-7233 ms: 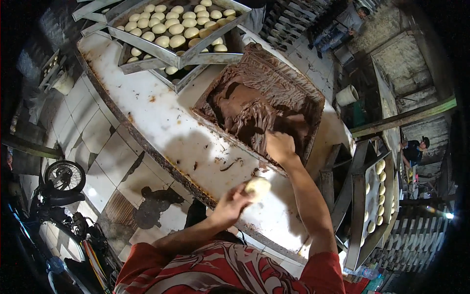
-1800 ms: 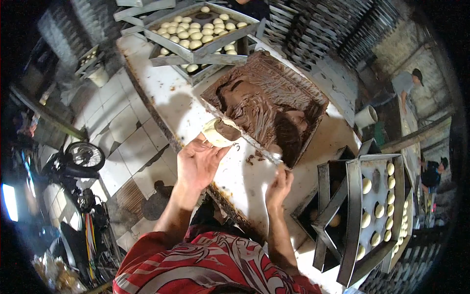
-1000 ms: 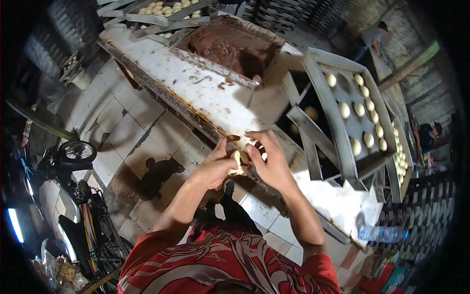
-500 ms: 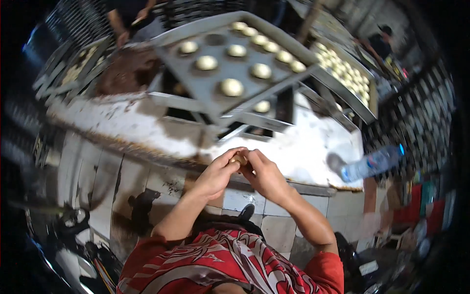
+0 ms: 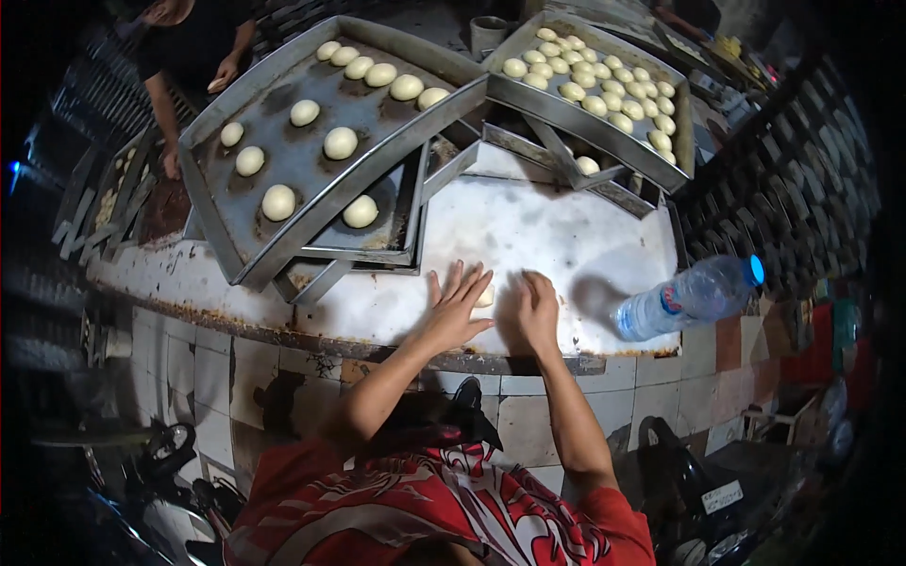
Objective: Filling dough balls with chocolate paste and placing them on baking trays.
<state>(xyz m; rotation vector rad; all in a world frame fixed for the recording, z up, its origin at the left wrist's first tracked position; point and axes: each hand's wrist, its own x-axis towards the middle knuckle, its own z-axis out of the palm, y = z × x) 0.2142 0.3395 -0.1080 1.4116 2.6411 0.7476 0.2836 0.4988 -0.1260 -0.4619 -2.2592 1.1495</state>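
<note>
On the white tabletop (image 5: 472,226) lies a small piece of pale dough (image 5: 485,297). My left hand (image 5: 458,307) is just left of it, fingers spread and palm down, partly covering the piece. To the right of the dough, my right hand (image 5: 538,311) rests apart from it, with loosely bent fingers and nothing visible in them. Beyond my hands, a metal tray (image 5: 330,212) holds several round dough balls (image 5: 341,143) in spaced rows. A second tray (image 5: 585,104), farther right, is crowded with smaller-looking balls.
A clear plastic bottle (image 5: 694,297) with a blue cap leans into view at the right edge of the table. More metal trays are stacked under the upper ones. At the far left another person's hand (image 5: 225,74) shows. Rust marks the table's front edge.
My hands were together in the air holding the dough piece near the table edge. Now they are apart over the tabletop, and the piece lies on it. The view has also shifted.
</note>
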